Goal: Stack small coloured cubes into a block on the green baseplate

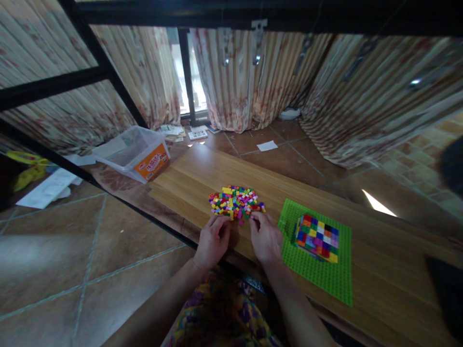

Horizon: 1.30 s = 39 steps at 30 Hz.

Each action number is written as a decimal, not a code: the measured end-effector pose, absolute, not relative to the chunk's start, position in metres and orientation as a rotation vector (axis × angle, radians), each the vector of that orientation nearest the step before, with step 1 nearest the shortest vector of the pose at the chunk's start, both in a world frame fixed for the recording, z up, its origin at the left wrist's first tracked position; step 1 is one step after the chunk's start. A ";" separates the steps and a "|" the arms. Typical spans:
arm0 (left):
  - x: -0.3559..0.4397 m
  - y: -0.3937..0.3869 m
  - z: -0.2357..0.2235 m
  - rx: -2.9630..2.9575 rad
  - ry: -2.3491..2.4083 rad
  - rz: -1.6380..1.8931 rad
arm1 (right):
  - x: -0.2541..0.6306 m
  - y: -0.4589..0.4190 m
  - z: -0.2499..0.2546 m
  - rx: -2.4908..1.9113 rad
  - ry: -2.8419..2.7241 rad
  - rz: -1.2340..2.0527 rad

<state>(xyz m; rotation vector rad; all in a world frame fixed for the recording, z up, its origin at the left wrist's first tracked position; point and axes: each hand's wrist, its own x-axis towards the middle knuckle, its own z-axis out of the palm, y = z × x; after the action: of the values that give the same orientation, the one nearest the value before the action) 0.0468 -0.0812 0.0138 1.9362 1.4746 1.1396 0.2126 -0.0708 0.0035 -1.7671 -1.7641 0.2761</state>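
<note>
A heap of small, many-coloured toy building bricks (237,201) lies loose on the wooden tabletop (202,166). At the heap's near left edge, my left hand (212,242) has its thumb and fingers curled together, and whatever may be in them is hidden. My right hand (266,237) is closed in a pinch at the near right edge; I cannot make out what is between its fingertips. To its right lies a green studded baseplate (318,279), bearing a multicoloured block built of bricks (318,236).
A clear plastic box (126,149) with an orange label stands beyond the table's left end. Dark metal bars (104,72) cross the left and top of the view. Curtains (235,77) hang behind. Papers (267,145) lie on the tiled floor (130,241).
</note>
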 end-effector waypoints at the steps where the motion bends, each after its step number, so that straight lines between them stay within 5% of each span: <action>1: 0.046 -0.081 0.014 1.932 1.486 1.142 | 0.211 -0.071 0.005 -1.762 -1.754 0.277; 26: 0.039 -0.073 0.006 2.028 1.562 1.088 | 0.179 -0.065 0.014 -1.535 -1.776 0.275; 34: 0.054 -0.084 0.022 1.878 1.490 1.089 | 0.218 -0.105 0.039 -1.494 -1.489 0.459; 39: 0.093 -0.100 0.038 1.805 1.203 0.991 | 0.262 -0.133 0.050 -1.593 -1.423 0.236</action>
<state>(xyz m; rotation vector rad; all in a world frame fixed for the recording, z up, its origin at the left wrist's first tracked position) 0.0930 -0.1001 0.0376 1.8051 1.2034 0.9907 0.2615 -0.1329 0.0503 -1.5934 -1.4229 0.2357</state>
